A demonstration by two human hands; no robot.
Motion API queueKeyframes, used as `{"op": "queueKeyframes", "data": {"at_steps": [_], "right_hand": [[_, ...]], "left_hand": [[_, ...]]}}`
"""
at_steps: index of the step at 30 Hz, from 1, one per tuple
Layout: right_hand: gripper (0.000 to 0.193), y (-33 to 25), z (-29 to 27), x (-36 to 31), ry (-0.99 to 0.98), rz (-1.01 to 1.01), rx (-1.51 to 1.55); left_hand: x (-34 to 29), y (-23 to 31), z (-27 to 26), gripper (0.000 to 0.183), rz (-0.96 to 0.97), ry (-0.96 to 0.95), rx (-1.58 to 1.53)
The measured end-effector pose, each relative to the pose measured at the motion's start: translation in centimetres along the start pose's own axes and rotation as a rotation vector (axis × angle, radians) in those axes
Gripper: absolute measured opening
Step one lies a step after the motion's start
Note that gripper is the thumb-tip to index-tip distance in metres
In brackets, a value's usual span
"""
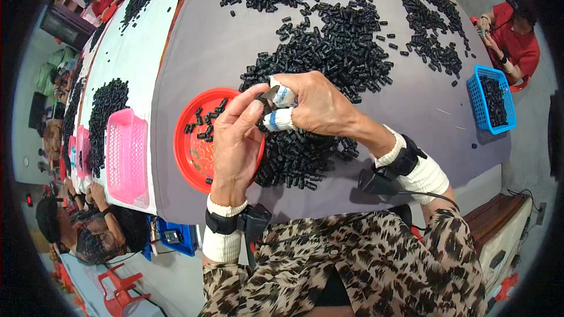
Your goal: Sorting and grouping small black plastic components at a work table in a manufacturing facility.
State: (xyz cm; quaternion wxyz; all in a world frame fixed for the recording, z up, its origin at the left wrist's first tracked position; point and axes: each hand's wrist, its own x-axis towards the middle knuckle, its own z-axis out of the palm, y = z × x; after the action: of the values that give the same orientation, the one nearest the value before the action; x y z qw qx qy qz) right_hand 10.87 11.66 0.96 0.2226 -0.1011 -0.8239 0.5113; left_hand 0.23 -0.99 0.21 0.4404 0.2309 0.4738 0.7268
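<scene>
My left hand (234, 141) is closed, with thumb and fingers around a small black cylindrical piece (263, 122), mostly hidden by the fingers. My right hand (323, 104) meets it from the right, gripping a small blade (271, 93) against the piece. White wraps with blue marks cover the right thumb and a finger. Beneath my left hand lies a round red tray (187, 161) with several black pieces and thin trimmings in it. A large heap of similar black pieces (329, 53) spreads over the grey-covered table beyond and under my hands.
At left, pink baskets (127, 158) stand on a white-covered table beside another black heap (107, 105). A blue basket (492, 98) of black pieces sits at the right edge. Other people work at both sides. Straps with small black devices (254, 221) are on my wrists.
</scene>
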Motion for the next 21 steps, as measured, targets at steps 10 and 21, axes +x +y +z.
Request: {"op": "queueKeyframes", "data": {"at_steps": [10, 21], "right_hand": [[0.028, -0.8, -0.5, 0.2, -0.057, 0.068, 0.071], [0.030, -1.5, -1.3, 0.7, -0.251, 0.059, 0.034]], "left_hand": [[0.3, -0.9, -1.4, 0.032, -0.004, -0.165, -0.347], [0.0, -0.2, -0.3, 0.028, -0.006, -0.188, -0.367]]}}
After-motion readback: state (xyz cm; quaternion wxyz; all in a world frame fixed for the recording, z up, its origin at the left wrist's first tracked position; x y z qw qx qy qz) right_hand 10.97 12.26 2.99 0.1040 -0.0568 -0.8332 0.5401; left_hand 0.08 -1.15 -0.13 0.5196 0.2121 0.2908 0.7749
